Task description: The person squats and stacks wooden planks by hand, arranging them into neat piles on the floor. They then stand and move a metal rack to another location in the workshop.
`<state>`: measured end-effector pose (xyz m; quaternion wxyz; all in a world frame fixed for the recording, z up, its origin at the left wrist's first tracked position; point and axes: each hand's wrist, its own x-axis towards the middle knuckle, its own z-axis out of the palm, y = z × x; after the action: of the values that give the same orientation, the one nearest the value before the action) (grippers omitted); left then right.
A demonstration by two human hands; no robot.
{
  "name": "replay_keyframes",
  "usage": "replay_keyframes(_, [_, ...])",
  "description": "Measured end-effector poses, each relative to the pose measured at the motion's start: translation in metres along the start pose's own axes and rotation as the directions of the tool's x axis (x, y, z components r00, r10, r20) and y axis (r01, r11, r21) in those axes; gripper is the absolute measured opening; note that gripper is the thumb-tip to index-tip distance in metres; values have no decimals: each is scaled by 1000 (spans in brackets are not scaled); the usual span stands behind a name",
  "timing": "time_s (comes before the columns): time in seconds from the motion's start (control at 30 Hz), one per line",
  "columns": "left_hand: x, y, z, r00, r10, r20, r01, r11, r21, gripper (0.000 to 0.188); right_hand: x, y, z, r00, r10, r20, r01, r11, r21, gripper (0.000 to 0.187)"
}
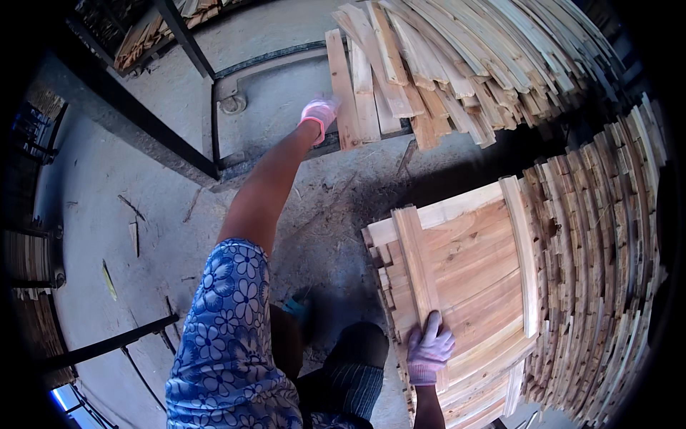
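Observation:
My left hand [321,114], in a pale pink glove, reaches far forward to the left edge of a narrow wooden plank [344,93]. Its fingers look curled at that edge, though the glare blurs them. This plank lies at the left end of a heap of loose planks [457,57]. Lower right, my right hand [431,350], in a pinkish-purple glove, rests with fingers spread over a wooden batten [416,264]. Beneath the batten are light boards laid side by side [475,250], and a second batten [519,250] crosses their right side.
Tall rows of stacked wood [593,264] stand to the right. A dark metal frame [136,114] with a caster wheel [232,104] is at the upper left. Wood scraps [133,236] litter the concrete floor [150,193]. A black bar [107,343] crosses the lower left.

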<state>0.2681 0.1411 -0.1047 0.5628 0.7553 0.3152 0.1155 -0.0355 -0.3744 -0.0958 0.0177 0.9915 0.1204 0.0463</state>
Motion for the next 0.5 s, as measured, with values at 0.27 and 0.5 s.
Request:
replay_keyframes(0.27, [62, 2, 89, 959, 177, 220, -8, 795, -606, 74, 5, -1, 4, 979, -111, -171, 88, 987, -137, 45])
replay_keyframes(0.5, [71, 37, 109, 992, -41, 119, 102, 817, -568, 92, -1, 2, 5, 990, -114, -84, 107, 991, -85, 56])
